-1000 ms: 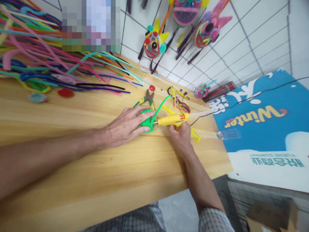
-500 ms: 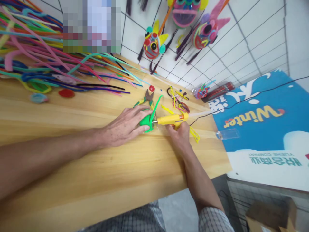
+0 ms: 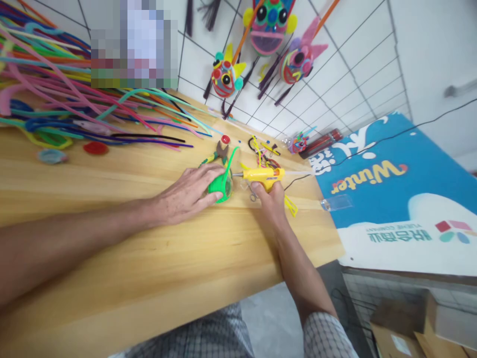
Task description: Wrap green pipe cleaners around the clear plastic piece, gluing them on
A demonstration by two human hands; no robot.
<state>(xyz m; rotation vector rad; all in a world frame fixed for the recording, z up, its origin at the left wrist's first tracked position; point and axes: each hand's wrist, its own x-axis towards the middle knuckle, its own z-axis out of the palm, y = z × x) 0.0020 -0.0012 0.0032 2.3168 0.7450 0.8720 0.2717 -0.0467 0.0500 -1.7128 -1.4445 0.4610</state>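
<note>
My left hand [image 3: 190, 195] is closed round a green round piece [image 3: 219, 189], with a bright green strip [image 3: 231, 160] standing up from it. In my right hand [image 3: 271, 199] is a yellow glue gun [image 3: 261, 174], its metal nozzle pointing left at the green piece, very near its edge. A clear glue stick sticks out of the gun's back. Pliers [image 3: 220, 150] with green and yellow handles lie just behind my left hand, their handles partly hidden.
Many coloured fuzzy sticks [image 3: 112, 107] cover the back left. A red disc [image 3: 96, 148] lies before them. Yellow and black scraps [image 3: 266, 154] sit behind the gun. Decorated fish-like heads [image 3: 223, 79] hang on the white grid. A blue board [image 3: 372, 194] stands right, crossed by a black cord.
The glue gun's nozzle has drawn back slightly from the green strip. The whole view has shifted, so most things sit further left. Both hands keep their holds.
</note>
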